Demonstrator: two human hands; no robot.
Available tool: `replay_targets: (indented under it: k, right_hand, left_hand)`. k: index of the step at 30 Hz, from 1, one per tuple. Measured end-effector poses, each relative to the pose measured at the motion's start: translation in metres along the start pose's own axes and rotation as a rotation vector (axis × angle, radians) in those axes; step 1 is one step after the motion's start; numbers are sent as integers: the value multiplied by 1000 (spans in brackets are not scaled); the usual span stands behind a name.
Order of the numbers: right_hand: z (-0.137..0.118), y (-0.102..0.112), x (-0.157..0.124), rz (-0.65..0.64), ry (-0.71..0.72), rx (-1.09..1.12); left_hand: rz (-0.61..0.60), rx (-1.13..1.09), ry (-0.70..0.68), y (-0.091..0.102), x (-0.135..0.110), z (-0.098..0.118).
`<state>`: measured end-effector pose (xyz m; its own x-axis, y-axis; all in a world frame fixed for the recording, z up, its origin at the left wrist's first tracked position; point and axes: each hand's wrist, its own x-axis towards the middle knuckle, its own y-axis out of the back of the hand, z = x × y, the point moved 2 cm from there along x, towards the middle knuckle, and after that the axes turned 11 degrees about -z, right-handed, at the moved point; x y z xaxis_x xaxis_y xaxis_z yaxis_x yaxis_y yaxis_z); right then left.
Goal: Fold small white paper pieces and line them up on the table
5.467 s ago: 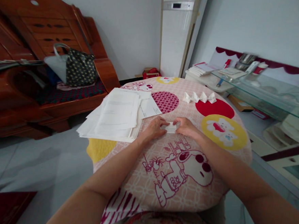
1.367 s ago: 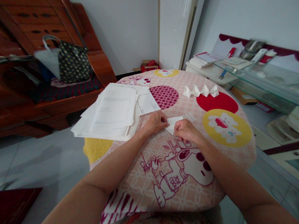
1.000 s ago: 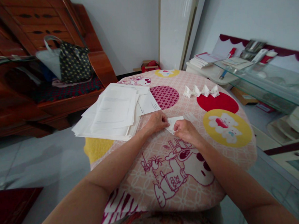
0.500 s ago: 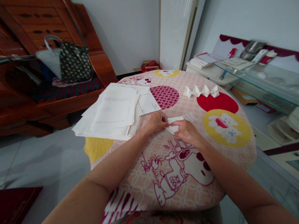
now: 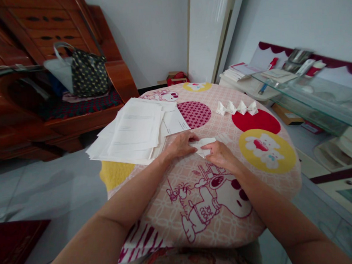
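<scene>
A small folded white paper [image 5: 203, 143] lies on the round table [image 5: 199, 210], which is covered in a pink cartoon-print cloth. My left hand [image 5: 181, 144] presses its fingertips on the paper's left part. My right hand [image 5: 220, 155] pinches the paper's near right edge with curled fingers. Both hands meet over the paper, and part of it is hidden under them. Several finished folded white paper pieces [image 5: 237, 107] stand in a row at the far right of the table.
A stack of white sheets [image 5: 134, 133] covers the table's left side. A wooden bench [image 5: 55, 84] with a dark patterned bag [image 5: 89, 73] stands at left. A glass shelf unit [image 5: 312, 94] with books and cups runs along the right. A white floor-standing unit [image 5: 207, 33] is behind.
The flat strip of 5.5 s ago has become a folded, pointed shape. In the last second my hands shifted only slightly, with the left fingers sliding further onto the paper.
</scene>
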<state>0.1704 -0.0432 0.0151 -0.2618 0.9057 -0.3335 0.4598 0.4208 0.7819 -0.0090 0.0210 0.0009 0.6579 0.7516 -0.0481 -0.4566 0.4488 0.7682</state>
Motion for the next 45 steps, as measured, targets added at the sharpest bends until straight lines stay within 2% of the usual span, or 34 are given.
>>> replay_targets:
  k: [9, 14, 16, 18, 24, 30, 34, 38, 40, 44, 45]
  right_hand:
    - [0, 1, -1, 0, -24, 28]
    - [2, 1, 0, 7, 7, 44]
    - [2, 1, -1, 10, 36, 49]
    - [2, 2, -1, 5, 50, 59]
    - [2, 3, -2, 18, 34, 103]
    - [3, 4, -1, -16, 59, 163]
    - [4, 2, -2, -33, 17, 220]
    - [9, -1, 1, -105, -31, 325]
    - [15, 2, 4, -60, -56, 338]
    - [29, 22, 5, 317, -106, 98]
    - [31, 26, 4, 373, -113, 30]
  left_hand:
    - [-56, -47, -50, 6, 3, -9]
    - [73, 24, -70, 3, -4, 4]
    - [61, 24, -115, -3, -6, 11]
    - [0, 5, -134, -9, -7, 15]
    - [-12, -12, -74, -18, -6, 13]
    - [-16, 19, 16, -19, -5, 22]
    - [-9, 53, 54, -21, -4, 24]
    - [-7, 88, 50, -24, -1, 23]
    - [-10, 97, 38, -26, 1, 24]
    - [-19, 83, 1, -26, 0, 22]
    - [-23, 79, -14, -25, -2, 21]
